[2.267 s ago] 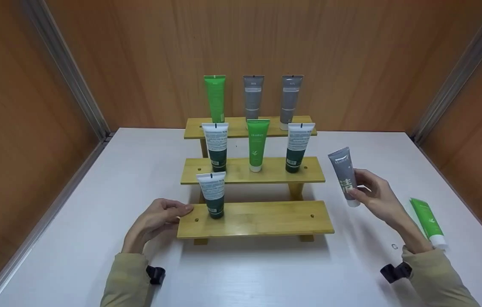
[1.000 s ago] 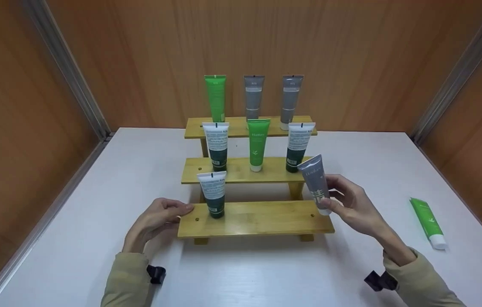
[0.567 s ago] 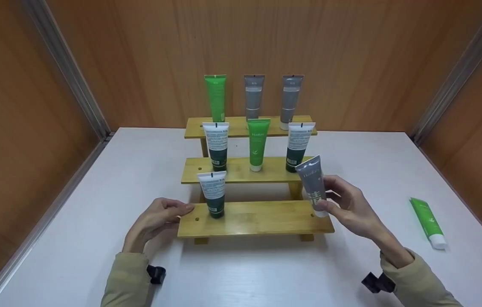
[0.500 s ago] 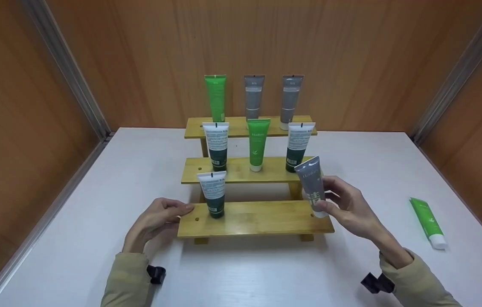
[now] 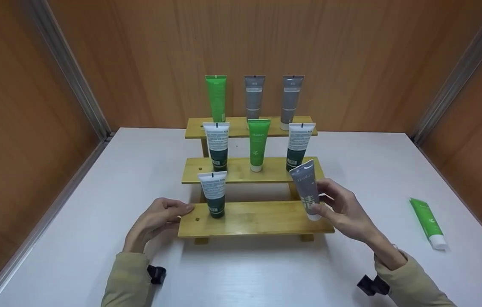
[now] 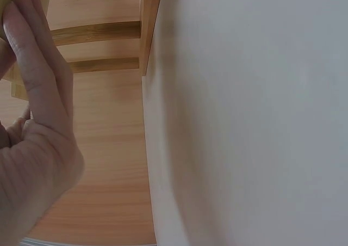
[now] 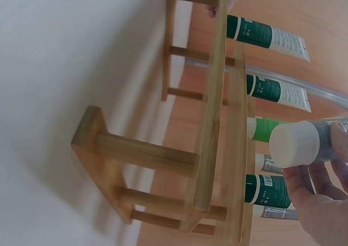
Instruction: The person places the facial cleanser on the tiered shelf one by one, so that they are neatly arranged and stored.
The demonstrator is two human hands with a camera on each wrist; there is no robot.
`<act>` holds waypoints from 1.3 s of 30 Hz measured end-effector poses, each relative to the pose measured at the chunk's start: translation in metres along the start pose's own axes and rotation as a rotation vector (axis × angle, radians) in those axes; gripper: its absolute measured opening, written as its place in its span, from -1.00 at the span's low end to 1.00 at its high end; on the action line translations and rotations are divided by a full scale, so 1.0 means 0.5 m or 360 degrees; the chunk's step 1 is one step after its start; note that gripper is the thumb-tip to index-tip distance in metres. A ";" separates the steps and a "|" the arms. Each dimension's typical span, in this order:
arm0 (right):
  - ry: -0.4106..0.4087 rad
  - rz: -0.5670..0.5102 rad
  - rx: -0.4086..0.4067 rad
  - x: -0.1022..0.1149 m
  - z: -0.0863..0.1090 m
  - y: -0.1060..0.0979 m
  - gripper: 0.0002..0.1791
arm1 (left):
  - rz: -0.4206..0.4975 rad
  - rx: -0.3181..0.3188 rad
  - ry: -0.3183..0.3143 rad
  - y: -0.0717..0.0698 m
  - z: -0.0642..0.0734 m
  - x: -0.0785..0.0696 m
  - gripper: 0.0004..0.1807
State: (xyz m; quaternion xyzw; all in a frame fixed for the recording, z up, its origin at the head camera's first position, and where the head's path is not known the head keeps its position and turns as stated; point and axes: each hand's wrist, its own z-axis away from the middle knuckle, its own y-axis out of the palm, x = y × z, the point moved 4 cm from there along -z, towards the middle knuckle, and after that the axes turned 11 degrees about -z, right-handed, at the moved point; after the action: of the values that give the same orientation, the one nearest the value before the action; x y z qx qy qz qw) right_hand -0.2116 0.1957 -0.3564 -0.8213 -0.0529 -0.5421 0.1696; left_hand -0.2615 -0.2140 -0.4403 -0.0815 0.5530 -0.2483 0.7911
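Observation:
A grey squeeze tube (image 5: pixel 304 187) is pinched in my right hand (image 5: pixel 343 209), leaning to the left with its white cap (image 7: pixel 293 143) down. The cap is above the right end of the bottom tier of a three-step wooden display stand (image 5: pixel 262 219); in the right wrist view it hangs apart from the board. My left hand (image 5: pixel 158 219) grips the left end of that tier, thumb on top and fingers (image 6: pixel 38 74) underneath. One white-and-dark-green tube (image 5: pixel 213 194) stands near the tier's left end.
On the middle tier a green tube (image 5: pixel 258 145) stands between two white-and-dark-green ones. The top tier bears another green tube (image 5: pixel 216 98) and two grey tubes (image 5: pixel 254 96). At right, a green tube (image 5: pixel 428 224) lies on the white table (image 5: pixel 245 273). Wooden panels (image 5: pixel 258 51) enclose the table.
My right hand has carried the grey tube leftward from beside the stand to over the bottom tier, lowering it slightly. My left hand has kept its grip on the stand.

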 end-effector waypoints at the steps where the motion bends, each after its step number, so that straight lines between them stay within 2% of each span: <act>1: 0.0005 -0.0003 0.0002 -0.001 0.000 0.001 -0.49 | 0.0002 0.0002 0.0001 0.000 0.000 0.000 -0.51; 9: -0.0023 -0.0025 0.0070 -0.013 0.002 0.009 -0.51 | 0.0028 0.0018 0.0022 -0.001 0.000 -0.001 -0.52; 14: -0.0030 -0.0046 0.0069 -0.020 0.001 0.012 -0.52 | 0.0022 0.0016 0.0020 -0.001 0.000 -0.001 -0.53; 21: 0.0040 -0.0090 0.0017 -0.026 -0.005 0.020 -0.51 | 0.0067 0.0053 0.0088 -0.001 0.002 0.002 -0.59; 26: 0.0089 -0.0096 -0.0017 -0.031 -0.012 0.028 -0.48 | 0.0058 0.0053 0.0095 -0.001 0.002 0.002 -0.58; 32: 0.0115 -0.0083 0.0004 -0.044 -0.025 0.046 -0.43 | 0.0052 0.0035 0.0078 -0.001 0.002 0.001 -0.59; 39: 0.0136 -0.0165 0.0023 -0.056 -0.040 0.073 -0.38 | 0.0056 0.0035 0.0076 -0.001 0.002 0.001 -0.60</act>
State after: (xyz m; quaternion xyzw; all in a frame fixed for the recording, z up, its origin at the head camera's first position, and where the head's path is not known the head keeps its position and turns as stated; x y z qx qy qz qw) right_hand -0.2306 0.1577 -0.3825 -0.7923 -0.0919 -0.5844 0.1495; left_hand -0.2607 -0.2147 -0.4405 -0.0571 0.5702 -0.2423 0.7828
